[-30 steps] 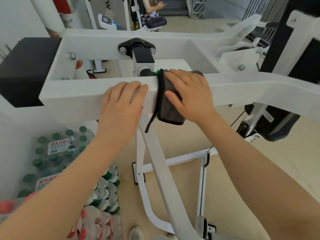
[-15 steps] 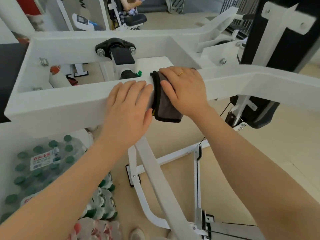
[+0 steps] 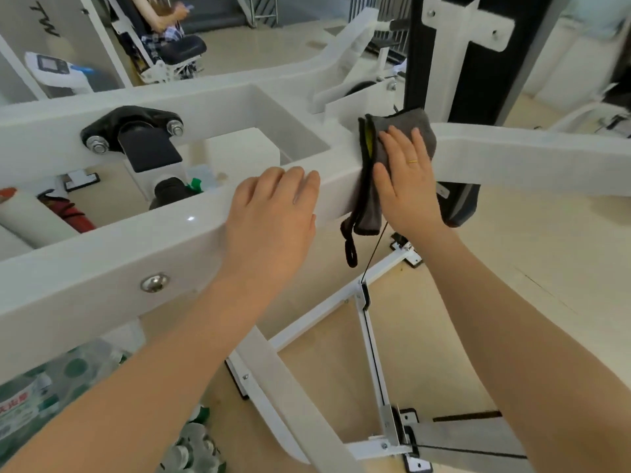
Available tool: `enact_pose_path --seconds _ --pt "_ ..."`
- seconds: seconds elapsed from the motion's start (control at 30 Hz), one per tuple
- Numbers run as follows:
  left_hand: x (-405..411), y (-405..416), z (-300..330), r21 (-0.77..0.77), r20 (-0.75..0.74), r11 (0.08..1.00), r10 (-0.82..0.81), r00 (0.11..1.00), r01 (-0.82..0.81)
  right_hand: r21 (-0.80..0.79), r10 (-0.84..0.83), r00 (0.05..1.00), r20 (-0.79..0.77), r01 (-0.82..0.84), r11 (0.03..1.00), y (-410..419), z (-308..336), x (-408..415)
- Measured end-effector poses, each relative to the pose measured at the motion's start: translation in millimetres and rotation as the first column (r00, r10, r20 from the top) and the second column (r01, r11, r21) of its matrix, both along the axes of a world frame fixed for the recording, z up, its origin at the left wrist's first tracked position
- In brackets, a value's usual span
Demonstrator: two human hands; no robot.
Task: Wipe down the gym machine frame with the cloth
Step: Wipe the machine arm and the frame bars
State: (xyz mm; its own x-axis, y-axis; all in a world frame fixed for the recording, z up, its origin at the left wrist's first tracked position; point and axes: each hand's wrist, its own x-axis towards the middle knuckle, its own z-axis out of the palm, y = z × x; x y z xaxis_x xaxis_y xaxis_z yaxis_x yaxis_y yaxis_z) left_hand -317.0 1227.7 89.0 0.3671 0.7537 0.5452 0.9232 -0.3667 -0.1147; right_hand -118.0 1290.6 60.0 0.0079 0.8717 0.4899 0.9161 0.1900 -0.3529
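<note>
Cloth [image 3: 397, 141], grey and folded, drapes over the white frame [image 3: 112, 261] beam, its black loop hanging below. The right hand [image 3: 404, 180] presses flat on it, fingers spread. The left hand [image 3: 273, 220] rests open on the beam just beside. Bottled water packs [image 3: 41, 394] sit underneath.

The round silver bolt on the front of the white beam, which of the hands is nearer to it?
Left. The left hand rests on the beam just up-right of the bolt; the right hand presses the cloth farther along.
</note>
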Motion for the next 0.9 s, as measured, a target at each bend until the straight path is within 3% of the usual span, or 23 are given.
enact_pose_path --seconds 0.1,0.27,0.47,0.63,0.8,0.9 --pt "11.4 9.4 3.0 -0.014 0.005 1.000 -0.027 1.000 0.027 0.094 0.131 0.991 0.019 -0.132 0.987 -12.7 -5.5 -27.2" --pt "30.1 22.0 5.7 -0.045 0.025 0.995 -0.091 0.996 0.092 0.086 0.199 0.980 0.014 -0.199 0.976 -10.3 -5.8 -16.9" --pt "49.2 32.6 6.2 -0.049 0.024 0.996 -0.075 0.997 0.076 -0.018 -0.008 1.000 -0.009 0.008 1.000 23.8 2.8 42.2" --pt "56.1 41.2 8.2 -0.008 -0.004 0.999 -0.052 0.999 0.052 -0.094 -0.176 0.979 0.102 0.186 0.978 38.0 15.0 56.4" --pt "59.1 43.2 5.8 0.002 0.035 0.999 -0.045 0.998 0.045 -0.041 0.122 0.989 0.082 -0.119 0.992 16.5 17.9 10.8" --pt "58.6 43.3 5.3 0.009 0.018 0.999 -0.054 0.998 0.053 -0.035 0.200 0.974 0.110 -0.197 0.980 14.9 19.0 11.9"
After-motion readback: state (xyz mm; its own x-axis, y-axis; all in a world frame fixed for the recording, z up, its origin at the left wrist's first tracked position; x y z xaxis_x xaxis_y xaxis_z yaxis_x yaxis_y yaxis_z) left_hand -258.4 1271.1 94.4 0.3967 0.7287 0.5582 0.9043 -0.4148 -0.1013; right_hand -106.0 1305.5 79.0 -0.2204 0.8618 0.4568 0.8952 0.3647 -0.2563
